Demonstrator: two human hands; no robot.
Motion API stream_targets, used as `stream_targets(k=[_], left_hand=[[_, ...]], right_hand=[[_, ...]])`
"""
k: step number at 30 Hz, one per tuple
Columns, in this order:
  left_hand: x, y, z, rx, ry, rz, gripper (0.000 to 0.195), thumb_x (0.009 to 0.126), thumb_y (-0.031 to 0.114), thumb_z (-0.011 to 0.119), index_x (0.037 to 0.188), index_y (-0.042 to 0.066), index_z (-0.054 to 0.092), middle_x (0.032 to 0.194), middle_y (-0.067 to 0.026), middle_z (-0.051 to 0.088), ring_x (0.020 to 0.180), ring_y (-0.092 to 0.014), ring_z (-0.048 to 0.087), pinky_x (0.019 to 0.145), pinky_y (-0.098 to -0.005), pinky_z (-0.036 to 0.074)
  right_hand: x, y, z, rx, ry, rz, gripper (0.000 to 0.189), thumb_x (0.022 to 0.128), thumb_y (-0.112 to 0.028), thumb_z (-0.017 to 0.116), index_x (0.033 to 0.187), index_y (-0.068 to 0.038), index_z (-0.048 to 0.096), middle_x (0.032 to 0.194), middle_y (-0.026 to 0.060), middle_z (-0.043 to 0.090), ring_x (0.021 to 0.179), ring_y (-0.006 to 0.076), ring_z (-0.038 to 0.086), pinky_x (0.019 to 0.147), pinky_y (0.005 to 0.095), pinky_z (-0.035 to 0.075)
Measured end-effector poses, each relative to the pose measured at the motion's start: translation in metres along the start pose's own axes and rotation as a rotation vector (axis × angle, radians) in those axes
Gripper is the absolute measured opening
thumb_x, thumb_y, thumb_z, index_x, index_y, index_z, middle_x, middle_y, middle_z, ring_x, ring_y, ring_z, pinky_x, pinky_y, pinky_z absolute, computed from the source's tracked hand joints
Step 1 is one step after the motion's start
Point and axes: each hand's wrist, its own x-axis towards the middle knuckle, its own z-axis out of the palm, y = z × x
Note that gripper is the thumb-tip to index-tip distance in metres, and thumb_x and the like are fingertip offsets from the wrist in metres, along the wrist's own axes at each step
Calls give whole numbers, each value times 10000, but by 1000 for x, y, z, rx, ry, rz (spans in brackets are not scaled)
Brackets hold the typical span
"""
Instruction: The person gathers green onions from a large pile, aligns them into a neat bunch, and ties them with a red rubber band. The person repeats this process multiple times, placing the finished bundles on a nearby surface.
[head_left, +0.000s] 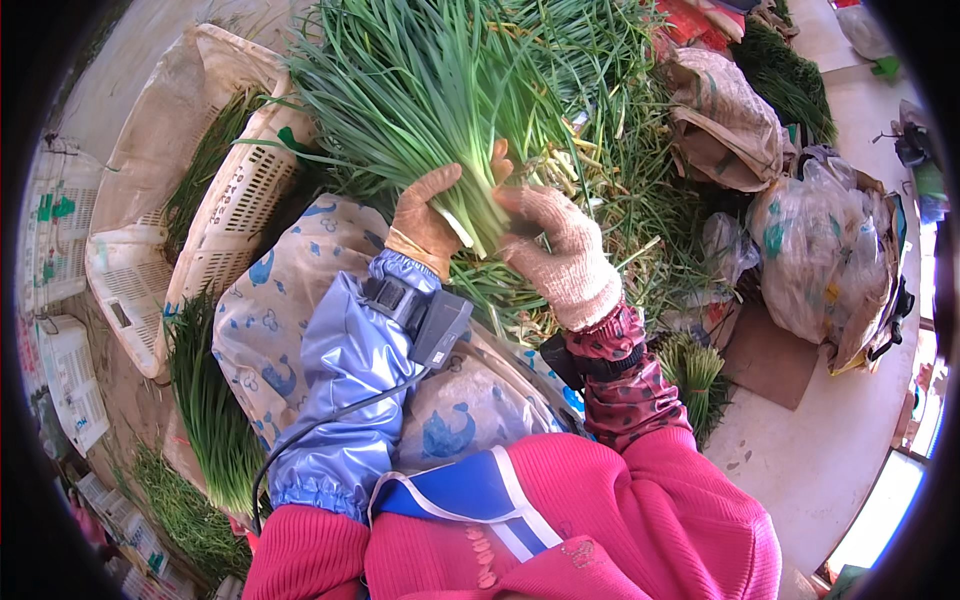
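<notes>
A bunch of long green leafy stalks, probably garlic chives (442, 97), stands fanned out in front of me, its pale stem ends pointing down towards my lap. My left hand (431, 214), in a brownish rubber glove, is wrapped around the lower stems from the left. On the right of the stem ends is my right hand (559, 247), in a pale knitted glove, thumb and fingers apart, fingertips at the edge of the bunch. Whether it pinches any stalk, I cannot tell. Behind and to the right lies a heap of loose stalks and leaves (630, 172).
A white plastic crate (232, 217) with greens inside stands at the left. Below it lie more long green stalks (214, 420). At the right are a woven sack (724, 120), a bag full of clear plastic (817, 247), a tied bundle (690, 375) and a cardboard piece (772, 356).
</notes>
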Motion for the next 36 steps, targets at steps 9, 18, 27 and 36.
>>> stream_targets(k=[9, 18, 27, 36], left_hand=[[-8, 2, 3, 55, -96, -12, 793, 856, 177, 643, 1528, -93, 319, 1530, -235, 456, 1383, -377, 494, 1170, -540, 400], [-5, -2, 1, 168, -17, -28, 788, 811, 181, 663, 1481, -132, 389, 1428, -284, 544, 1314, -399, 555, 1156, -496, 427], [-2, -8, -7, 217, 147, -65, 530, 878, 126, 737, 1351, -54, 583, 1285, -166, 682, 1177, -295, 659, 1072, -449, 501], [-14, -5, 8, 305, 424, -72, 345, 783, 55, 780, 1111, -12, 692, 952, -129, 747, 858, -308, 734, 779, -474, 608]], right_hand=[[8, -2, -11, 715, -139, 461, 447, 903, -37, 665, 1343, 11, 604, 1154, 59, 694, 996, 131, 641, 898, 302, 522], [18, -3, 5, 437, -9, 504, 490, 931, -110, 673, 1387, 29, 559, 1168, 96, 698, 985, 138, 648, 864, 280, 525], [8, -1, 19, -470, -4, 228, 262, 922, -262, 639, 1106, -88, 707, 821, 231, 697, 810, 401, 698, 709, 470, 560], [-21, 19, 16, -465, -394, 284, 428, 921, -154, 594, 1346, -113, 564, 850, 267, 682, 823, 450, 684, 726, 534, 555]])
